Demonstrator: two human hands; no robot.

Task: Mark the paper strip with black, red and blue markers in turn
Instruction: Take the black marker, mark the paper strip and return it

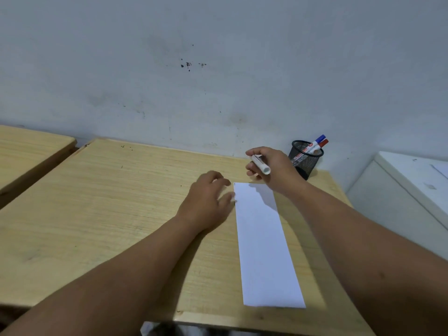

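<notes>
Paper strip [264, 243] lying unmarked | left hand [208, 200] fingers spreading open beside it | right hand [271, 166] fingers gripping marker [260, 164], likely black | next: uncapping.

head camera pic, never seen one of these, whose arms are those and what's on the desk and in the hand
There is no machine here. The picture comes from a camera worn on a person's head, looking forward and down, so the two bare arms reaching in from the bottom are that person's own.

On the wooden desk lies a long white paper strip. At the far right stands a black mesh pen cup holding a blue-capped marker and a red-capped marker.

The left hand rests on the desk, fingertips at the strip's left edge. The right hand holds a white marker in its grip above the strip's far end; its tip colour is hidden.
</notes>
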